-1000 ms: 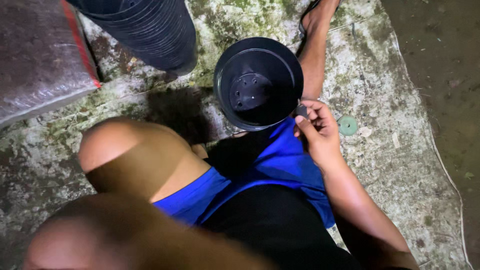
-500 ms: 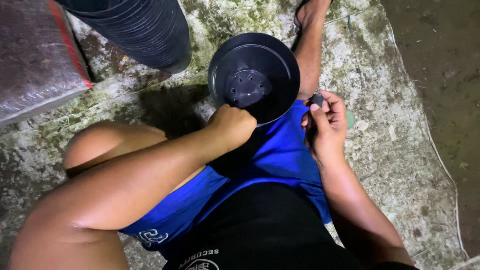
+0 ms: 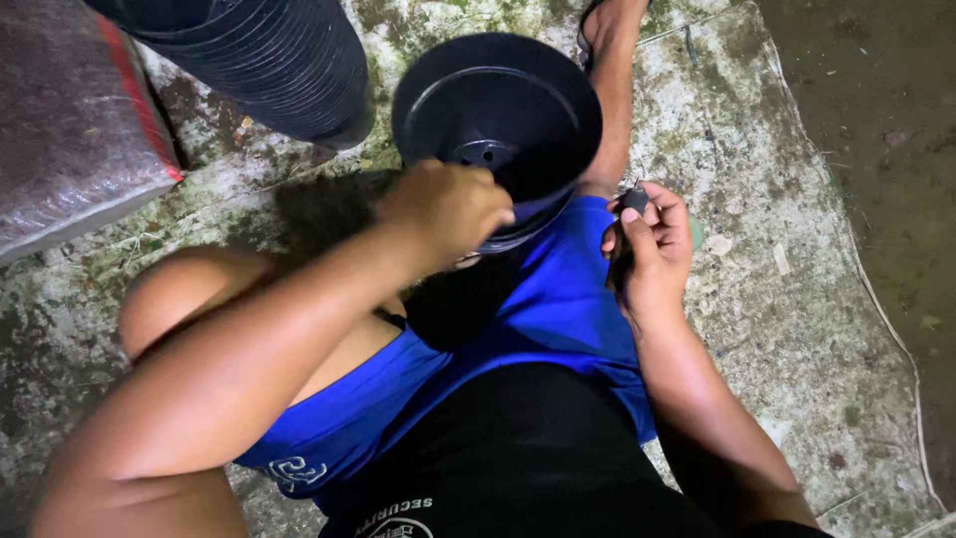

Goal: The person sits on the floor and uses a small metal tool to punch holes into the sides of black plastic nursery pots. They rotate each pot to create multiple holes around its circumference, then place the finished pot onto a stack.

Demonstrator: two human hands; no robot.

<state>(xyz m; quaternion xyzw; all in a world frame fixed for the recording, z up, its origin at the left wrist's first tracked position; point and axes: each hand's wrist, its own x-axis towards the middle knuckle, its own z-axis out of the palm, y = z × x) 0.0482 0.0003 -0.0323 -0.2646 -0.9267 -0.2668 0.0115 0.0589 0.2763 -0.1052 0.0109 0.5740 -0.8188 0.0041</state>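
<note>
Here the left hand [image 3: 446,207] is clenched on the near rim of one black pot [image 3: 498,130], which tilts with its mouth toward the camera and rests against the person's lap, above the blue shorts [image 3: 538,319]. The pot's floor shows a ring of small holes. The right hand [image 3: 649,249] pinches one small dark piece [image 3: 634,200] between thumb and fingertips, just right of the pot and not touching it.

At top left one stack of black pots [image 3: 269,60] lies nested, ribbed by its many rims; their number cannot be counted. Far left sits one sack [image 3: 70,130], grey and bulging, with a red stripe along its right edge. One pale green disc [image 3: 695,231] lies on the mossy concrete floor [image 3: 787,299], partly hidden behind the right hand.
</note>
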